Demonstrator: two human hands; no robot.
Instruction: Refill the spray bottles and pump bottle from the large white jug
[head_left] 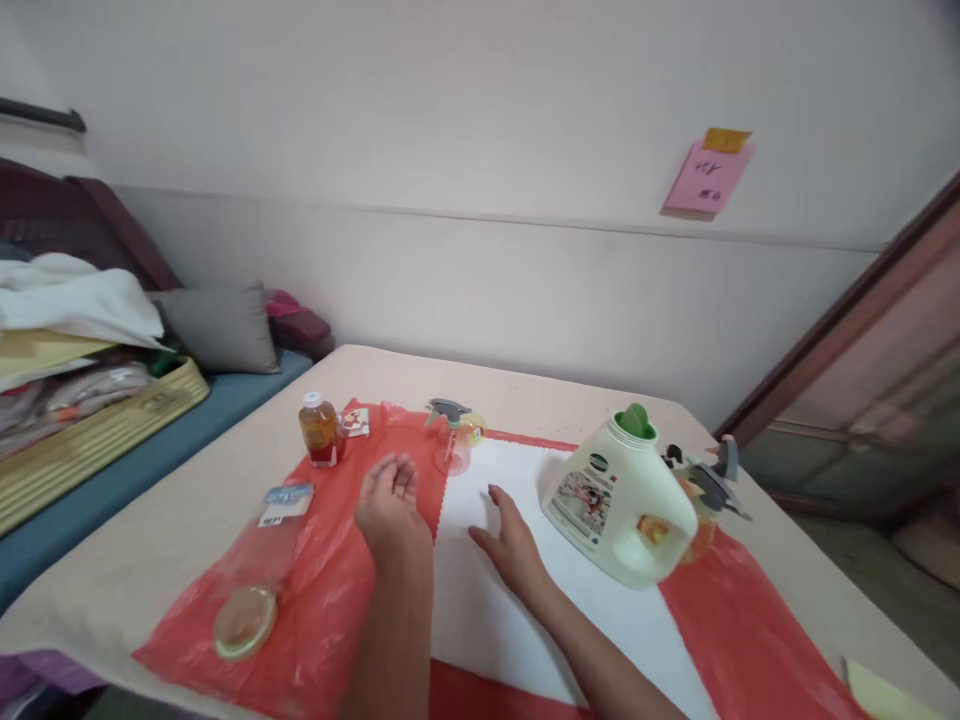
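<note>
Beside right hand [511, 545]: detergent jug [619, 505].

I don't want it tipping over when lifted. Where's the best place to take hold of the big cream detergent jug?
Probably by the built-in handle of the detergent jug, on its near-right side facing the camera. The right hand lies flat just left of it, so reach around from the near side.

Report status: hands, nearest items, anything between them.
Left hand empty, on red plastic sheet. Right hand flat on white cloth, empty. Small spray bottle just ahead; nothing between.
</note>
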